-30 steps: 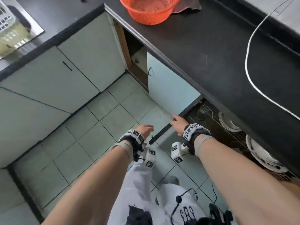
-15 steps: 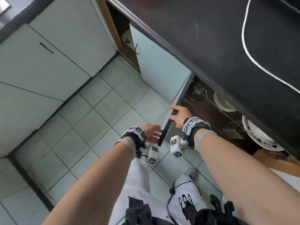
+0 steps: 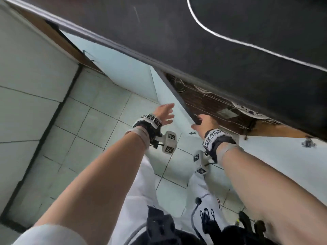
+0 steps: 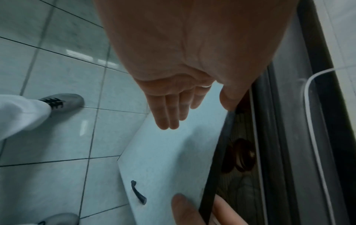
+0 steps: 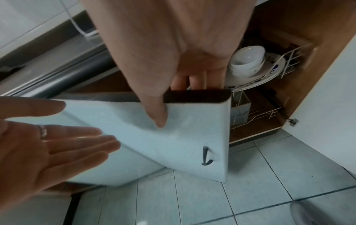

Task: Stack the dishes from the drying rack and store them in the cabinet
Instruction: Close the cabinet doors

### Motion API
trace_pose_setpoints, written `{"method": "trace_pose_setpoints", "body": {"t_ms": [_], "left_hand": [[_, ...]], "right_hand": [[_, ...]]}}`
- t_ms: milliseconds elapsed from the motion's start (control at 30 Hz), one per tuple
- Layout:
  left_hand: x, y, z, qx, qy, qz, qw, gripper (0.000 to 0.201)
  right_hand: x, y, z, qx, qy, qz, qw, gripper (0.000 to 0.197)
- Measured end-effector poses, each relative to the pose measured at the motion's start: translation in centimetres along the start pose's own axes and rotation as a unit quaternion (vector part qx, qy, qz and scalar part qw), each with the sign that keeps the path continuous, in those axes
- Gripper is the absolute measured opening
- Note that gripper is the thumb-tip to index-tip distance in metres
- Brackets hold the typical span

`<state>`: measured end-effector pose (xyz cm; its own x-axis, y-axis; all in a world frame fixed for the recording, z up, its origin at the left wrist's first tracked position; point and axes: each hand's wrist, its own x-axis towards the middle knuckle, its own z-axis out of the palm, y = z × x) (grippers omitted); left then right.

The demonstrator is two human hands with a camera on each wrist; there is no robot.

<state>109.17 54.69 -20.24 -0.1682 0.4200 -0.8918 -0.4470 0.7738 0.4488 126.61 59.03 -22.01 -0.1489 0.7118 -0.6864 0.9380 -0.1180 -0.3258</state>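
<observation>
Dishes: bowls [image 5: 247, 60] on plates [image 5: 256, 76] in the wire rack [image 5: 289, 59] inside the cabinet, under the bench [image 3: 230, 50].
Door: door [image 5: 183, 137] half open, handle [image 5: 206, 155] unused.
Right hand: right hand [image 3: 205, 122] grasps the door's top edge, fingers behind, thumb on the face.
Left hand: left hand [image 3: 163, 113] released, flat, near the door face; contact unclear.
Risk: likely closing; the right fingers wrapped behind the edge could get pinched against the frame.
Change: the door has swung nearer shut than half a second ago; the left hand has risen to its face.
</observation>
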Motion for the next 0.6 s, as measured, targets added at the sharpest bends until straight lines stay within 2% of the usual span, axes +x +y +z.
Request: {"method": "trace_pose_setpoints", "body": {"t_ms": [167, 233, 267, 400, 467, 600], "left_hand": [[1.9, 3.3, 4.9, 0.011, -0.050, 0.017, 0.999, 0.037], [2.5, 4.0, 5.9, 0.021, -0.059, 0.017, 0.998, 0.024], [2.5, 4.2, 6.3, 0.024, -0.060, 0.015, 0.998, 0.024], [1.2, 3.9, 8.0, 0.061, -0.056, 0.028, 0.996, 0.043], [0.4, 3.6, 9.6, 0.087, -0.045, 0.027, 0.995, 0.055], [-2.1, 1.1, 15.0, 0.171, -0.027, 0.006, 0.985, 0.057]], "right_hand": [[2.8, 1.7, -3.2, -0.006, 0.149, 0.059, 0.987, 0.038], [3.4, 2.4, -4.2, 0.010, 0.189, 0.062, 0.980, 0.037], [3.4, 2.7, -4.7, 0.020, 0.201, 0.065, 0.977, 0.037], [2.4, 4.4, -5.5, 0.070, 0.188, 0.064, 0.978, 0.044], [1.2, 6.2, -6.0, 0.117, 0.170, 0.095, 0.974, 0.050], [-1.9, 13.3, -7.9, 0.184, 0.179, 0.186, 0.949, 0.059]]}}
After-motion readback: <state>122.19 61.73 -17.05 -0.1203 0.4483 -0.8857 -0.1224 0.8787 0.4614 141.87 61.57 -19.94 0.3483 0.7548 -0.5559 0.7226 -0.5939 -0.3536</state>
